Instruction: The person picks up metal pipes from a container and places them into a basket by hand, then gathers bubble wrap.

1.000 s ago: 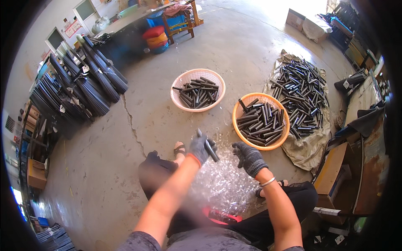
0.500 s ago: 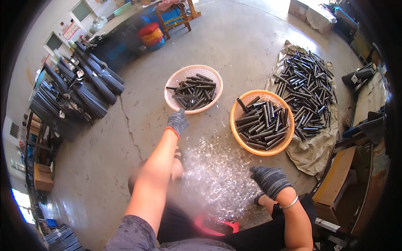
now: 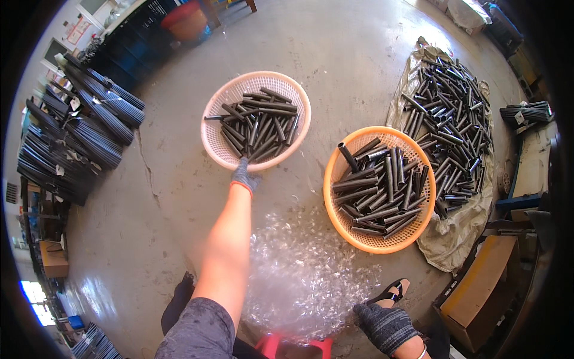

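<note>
My left hand (image 3: 245,176), in a grey glove with a red cuff, is closed on the near rim of a pale pink plastic basket (image 3: 210,140). Short black tubes (image 3: 263,122) lie criss-cross inside that basket. Down at the lower right, my right hand (image 3: 385,326), in a dark grey glove, has its fingers curled beside my sandalled foot; whatever may be in it is hidden. An orange basket (image 3: 330,206) of similar black tubes stands on the floor between the two hands' sides, farther right. Neither hand touches it.
Shiny clear scraps (image 3: 305,269) cover the floor before me, by a red stool (image 3: 269,346). More tubes (image 3: 448,131) lie on a crumpled sheet (image 3: 445,242) to the right. An opened cardboard box (image 3: 481,293) is nearer; bundled long rods (image 3: 98,113) lean at left.
My view has moved closer, so both baskets look larger. The left hand has gone from beside the pink basket's rim onto it. My right hand appears lower in view, still curled.
</note>
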A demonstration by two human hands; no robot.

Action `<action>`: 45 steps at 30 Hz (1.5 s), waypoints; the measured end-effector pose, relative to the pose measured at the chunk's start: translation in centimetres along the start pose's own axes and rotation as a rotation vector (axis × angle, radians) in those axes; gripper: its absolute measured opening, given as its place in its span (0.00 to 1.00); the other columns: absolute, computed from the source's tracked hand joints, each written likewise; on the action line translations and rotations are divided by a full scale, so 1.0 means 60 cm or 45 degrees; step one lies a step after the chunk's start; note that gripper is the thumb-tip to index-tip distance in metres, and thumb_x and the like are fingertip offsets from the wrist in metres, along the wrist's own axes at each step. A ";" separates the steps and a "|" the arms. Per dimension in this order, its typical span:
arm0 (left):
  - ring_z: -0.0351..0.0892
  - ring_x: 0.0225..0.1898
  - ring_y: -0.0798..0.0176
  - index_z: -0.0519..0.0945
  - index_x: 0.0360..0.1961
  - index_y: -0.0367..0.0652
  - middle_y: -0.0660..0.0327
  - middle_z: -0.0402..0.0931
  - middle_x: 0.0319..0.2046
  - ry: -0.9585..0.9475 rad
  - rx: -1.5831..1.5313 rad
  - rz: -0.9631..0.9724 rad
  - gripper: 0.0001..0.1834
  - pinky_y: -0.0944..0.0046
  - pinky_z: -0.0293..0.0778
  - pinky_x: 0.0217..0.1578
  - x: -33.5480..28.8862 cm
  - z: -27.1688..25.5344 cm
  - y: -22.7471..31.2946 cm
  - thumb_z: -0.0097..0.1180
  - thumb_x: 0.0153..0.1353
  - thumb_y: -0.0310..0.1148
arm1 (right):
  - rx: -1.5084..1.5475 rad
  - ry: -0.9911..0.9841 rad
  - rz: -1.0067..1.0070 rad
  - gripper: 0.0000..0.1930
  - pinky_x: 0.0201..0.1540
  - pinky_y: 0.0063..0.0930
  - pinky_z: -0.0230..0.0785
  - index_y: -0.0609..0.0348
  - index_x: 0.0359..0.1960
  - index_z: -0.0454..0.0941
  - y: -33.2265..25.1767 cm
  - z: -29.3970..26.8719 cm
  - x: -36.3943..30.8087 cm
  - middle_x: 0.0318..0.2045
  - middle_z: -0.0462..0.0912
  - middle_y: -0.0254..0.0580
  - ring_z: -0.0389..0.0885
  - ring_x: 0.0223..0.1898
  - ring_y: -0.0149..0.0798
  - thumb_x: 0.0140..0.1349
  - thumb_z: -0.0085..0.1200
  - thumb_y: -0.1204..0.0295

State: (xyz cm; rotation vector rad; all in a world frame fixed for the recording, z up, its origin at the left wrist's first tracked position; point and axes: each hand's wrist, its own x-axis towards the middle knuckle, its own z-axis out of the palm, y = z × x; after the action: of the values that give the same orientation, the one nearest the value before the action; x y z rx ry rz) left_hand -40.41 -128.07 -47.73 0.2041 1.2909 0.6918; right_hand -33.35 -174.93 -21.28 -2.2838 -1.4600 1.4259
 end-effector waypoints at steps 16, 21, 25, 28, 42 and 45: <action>0.77 0.33 0.55 0.71 0.41 0.37 0.54 0.74 0.34 -0.147 0.203 0.618 0.15 0.56 0.78 0.34 -0.118 -0.135 0.259 0.53 0.51 0.17 | -0.329 0.049 -0.120 0.15 0.41 0.44 0.66 0.59 0.44 0.74 -0.068 -0.041 0.032 0.28 0.81 0.48 0.80 0.33 0.46 0.59 0.49 0.63; 0.73 0.39 0.53 0.71 0.39 0.37 0.52 0.73 0.36 -0.027 -0.063 0.413 0.11 0.53 0.75 0.43 -0.132 -0.201 0.243 0.51 0.52 0.21 | -0.340 0.063 -0.235 0.16 0.36 0.69 0.56 0.55 0.46 0.73 -0.069 0.002 0.050 0.29 0.81 0.43 0.81 0.33 0.43 0.60 0.48 0.62; 0.74 0.38 0.49 0.69 0.39 0.34 0.50 0.72 0.37 -0.099 -0.279 0.386 0.12 0.51 0.75 0.44 -0.084 -0.350 0.240 0.51 0.52 0.23 | -0.416 0.043 -0.246 0.16 0.37 0.66 0.58 0.56 0.46 0.73 -0.072 0.001 0.049 0.30 0.81 0.42 0.81 0.33 0.42 0.60 0.48 0.62; 0.75 0.40 0.47 0.67 0.41 0.33 0.49 0.72 0.37 0.006 -0.325 0.431 0.14 0.51 0.76 0.46 -0.074 -0.384 0.222 0.51 0.53 0.22 | -0.365 0.079 -0.245 0.16 0.40 0.49 0.65 0.57 0.46 0.73 -0.072 -0.003 0.049 0.28 0.81 0.44 0.80 0.33 0.43 0.60 0.49 0.64; 0.78 0.28 0.60 0.80 0.33 0.44 0.58 0.79 0.31 -1.203 2.228 -0.074 0.14 0.64 0.71 0.30 -0.141 -0.293 0.131 0.51 0.58 0.43 | -0.130 -0.014 -0.217 0.12 0.31 0.39 0.71 0.58 0.43 0.74 -0.076 -0.006 0.044 0.28 0.79 0.47 0.79 0.30 0.50 0.57 0.51 0.70; 0.69 0.43 0.54 0.65 0.48 0.42 0.51 0.67 0.46 -1.059 2.402 0.253 0.29 0.61 0.65 0.44 -0.047 -0.167 0.083 0.55 0.52 0.51 | 0.016 -0.047 -0.181 0.14 0.30 0.40 0.70 0.55 0.45 0.74 -0.049 0.008 0.034 0.29 0.79 0.47 0.79 0.29 0.50 0.56 0.51 0.71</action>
State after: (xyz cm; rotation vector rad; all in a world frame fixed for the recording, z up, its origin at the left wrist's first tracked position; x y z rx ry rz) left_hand -51.81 -128.09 -45.84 1.9111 0.6926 -0.6615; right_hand -35.47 -171.97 -21.43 -2.1098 -1.5840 1.4389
